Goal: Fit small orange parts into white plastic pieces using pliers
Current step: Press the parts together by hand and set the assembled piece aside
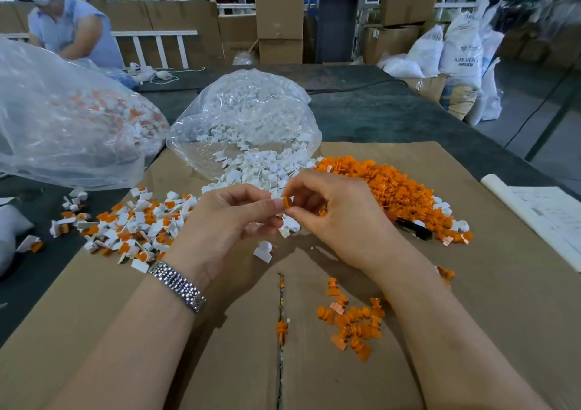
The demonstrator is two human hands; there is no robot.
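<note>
Orange part (pixel 286 202), small and ribbed, pinched at its edges between thumb and forefinger of right hand (pixel 338 218) and met by fingertips of left hand (pixel 234 213). White piece (pixel 288 226) gripped just below, half hidden behind both hands, socket not visible. Both sets of fingers narrow, curled tight on these two bits.

Best done slowly: square the orange part over the opening before pressing, push straight rather than at a slant, keep the white piece braced against the left palm. Likely a snap fit in stiff moulded plastic, so a tilted start could jam or bend a thin tab. Pliers (pixel 412 228) lying idle beside the orange heap (pixel 390 186), dark handles partly buried; worth reaching for only if thumb pressure fails.

Finished pieces (pixel 138 224), white with orange showing, scattered left on brown corrugated cardboard (pixel 503 284). Clear crinkled bag (pixel 245 120) spilling glossy white blanks ahead. Loose orange parts (pixel 352 321) near right forearm. Steel link watchband (pixel 177 284) on left wrist. Dark tabletop (pixel 393 111) beyond.
</note>
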